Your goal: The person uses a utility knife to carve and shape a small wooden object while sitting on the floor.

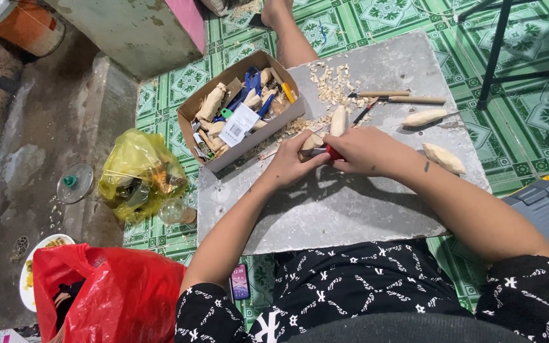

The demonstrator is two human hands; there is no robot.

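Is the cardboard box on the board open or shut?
Open: the cardboard box has no lid over it, and wood pieces and blue-handled tools show inside.

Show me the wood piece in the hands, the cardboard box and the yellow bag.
wood piece (338,119), head view, upper end above the hands
cardboard box (263,134), head view, near wall
yellow bag (131,159), head view, top

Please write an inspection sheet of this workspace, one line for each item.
Surface: grey board on green tiled floor, wood shavings on it.
Job's things: wood piece and red-handled knife.
Clutter: cardboard box of tools, two carved blanks, two wooden-handled tools.
Grippers: left hand and right hand both grip the work.
Cables: nothing seen.
Surroundings: yellow bag, red bag, phone.
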